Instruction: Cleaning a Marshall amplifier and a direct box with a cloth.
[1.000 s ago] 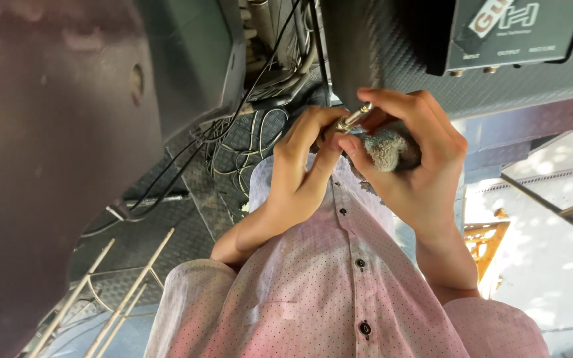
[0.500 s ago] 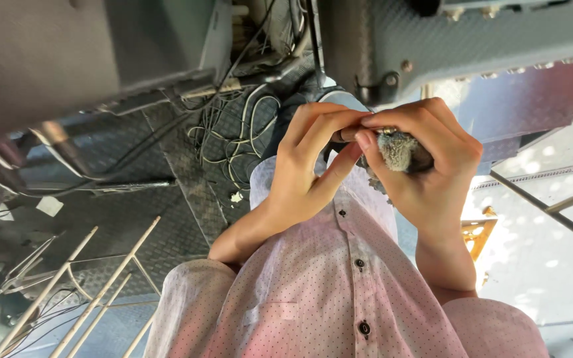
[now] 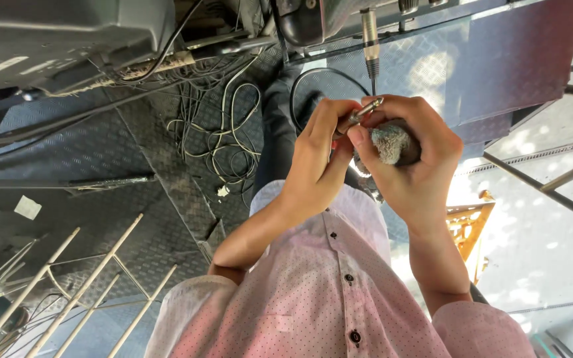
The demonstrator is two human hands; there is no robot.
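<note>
While you look down past your pink dotted shirt (image 3: 313,298), the grey checker-plate floor (image 3: 134,166) spreads under a tangle of thin cables (image 3: 233,132), with pale metal rods (image 3: 87,278) at the lower left and an orange frame (image 3: 469,225) in sunlight to the right. Your right hand (image 3: 409,166) is wrapped closed around a fuzzy grey-green cloth wad (image 3: 392,142), which bulges out between thumb and palm. Your left hand (image 3: 316,159) pinches a slim silver audio plug (image 3: 365,111) at its fingertips; the plug angles up to the right, its tip just clear of your knuckles and its base touching the cloth.
</note>
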